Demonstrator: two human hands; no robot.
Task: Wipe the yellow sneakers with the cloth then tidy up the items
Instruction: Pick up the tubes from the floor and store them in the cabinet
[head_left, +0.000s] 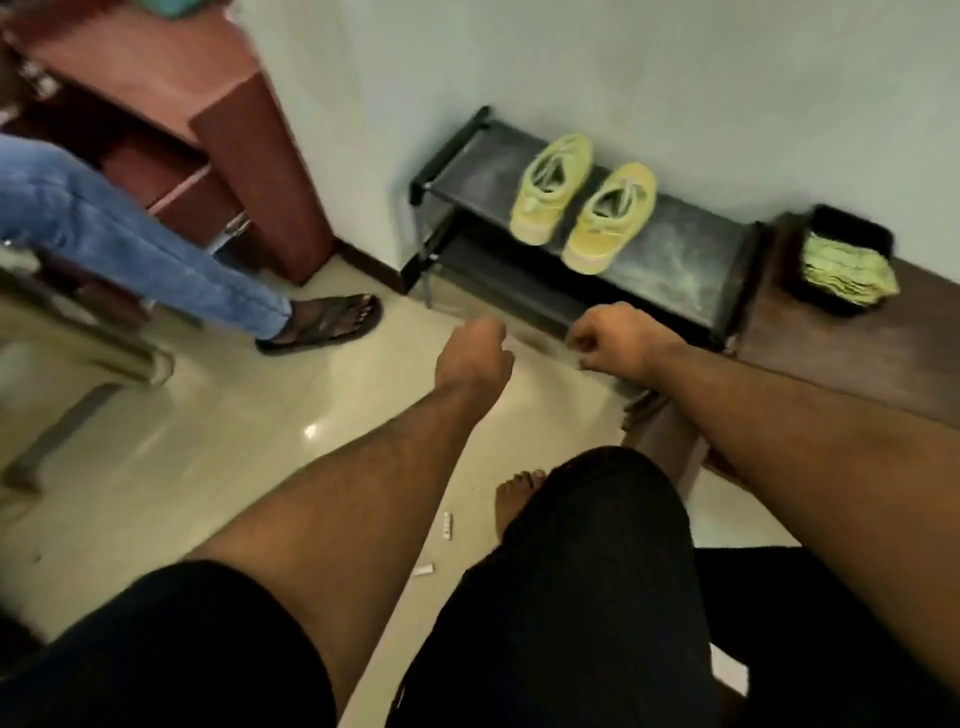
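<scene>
Red-brown cabinet by wall; second person's jeans leg, sandalled foot on floor.

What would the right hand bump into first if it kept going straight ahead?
Probably the front edge of the black shoe rack, right ahead of the right hand. The yellow sneakers sit further back on top. Depth is hard to judge.

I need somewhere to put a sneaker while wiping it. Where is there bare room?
The shoe rack top is bare right of the yellow sneakers, and a narrower strip is free left of them. The wooden bench is open in front of the black tray holding the cloth. The rack's middle is crowded.
</scene>
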